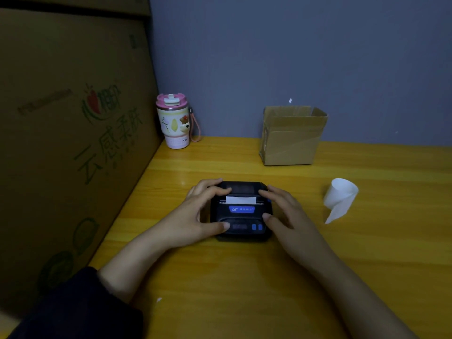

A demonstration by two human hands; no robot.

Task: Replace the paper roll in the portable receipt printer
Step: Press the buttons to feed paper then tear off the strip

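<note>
A black portable receipt printer (241,211) sits flat on the yellow wooden table (244,277), roughly at the middle of the view, its lid closed and a short white strip of paper (241,199) poking out of the slot across its top face. Below the slot is a blue label, and two small blue buttons show near the front edge at about 5 o'clock on the body. The left hand (199,214) comes in from 7 o'clock and rests against the printer's left side, fingers spread and curved: the upper fingertips lie on the top rear corner at 10 o'clock of the device, and the thumb presses on the front panel at 7 o'clock. The right hand (285,211) comes in from 5 o'clock and mirrors it, fingers loosely splayed, fingertips touching the top near the paper slot at 2 o'clock and the thumb tip against the right front at 4 o'clock. Neither hand is clenched; both bracket the printer between them without lifting it. A dark sleeve (80,307) covers the left forearm low at 7 o'clock. Well apart from the printer, at 3 o'clock, a loose curl of white receipt paper (341,198) lies on the table, partly unrolled. An open cardboard box (292,137) stands against the grey wall at 1 o'clock, and a pink-lidded tumbler (174,121) with a strap stands in the corner at 11 o'clock, beside a large printed carton (73,143) filling the left side
</note>
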